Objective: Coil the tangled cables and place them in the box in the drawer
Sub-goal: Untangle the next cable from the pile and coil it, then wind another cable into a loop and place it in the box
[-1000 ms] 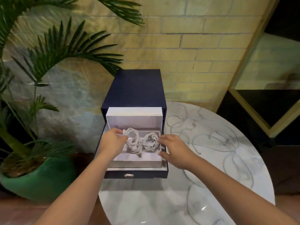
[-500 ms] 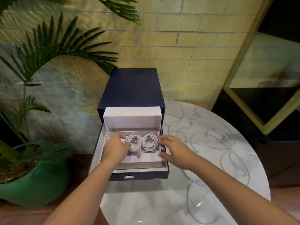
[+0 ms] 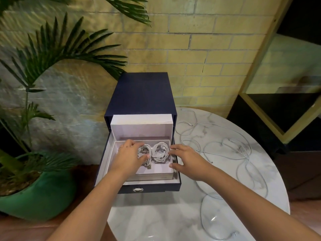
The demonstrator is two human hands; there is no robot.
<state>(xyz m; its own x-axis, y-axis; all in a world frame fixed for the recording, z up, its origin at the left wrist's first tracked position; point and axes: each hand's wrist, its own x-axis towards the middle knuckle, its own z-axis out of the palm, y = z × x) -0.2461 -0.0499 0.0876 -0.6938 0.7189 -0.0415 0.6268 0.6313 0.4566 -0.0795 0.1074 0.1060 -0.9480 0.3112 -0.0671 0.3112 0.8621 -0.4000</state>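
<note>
Marble desk (image 3: pixel 156 214): left hand (image 3: pixel 129 158) lightly grasps a coiled cable (image 3: pixel 144 152) in box (image 3: pixel 152 176), right hand (image 3: pixel 186 158) released; next, loose cables (image 3: pixel 225 146) at 2 o'clock need coiling.

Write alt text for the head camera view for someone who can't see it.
Two bare hands, left hand and right hand, reach into a white cardboard box in an open navy drawer, either side of two coiled white cables. Loose white cables sprawl tangled on the round marble table to the right.

Two coiled cables (image 3: pixel 160 152) in one box (image 3: pixel 152 175); two hands (image 3: pixel 127 158); one plant (image 3: pixel 52 49).
</note>
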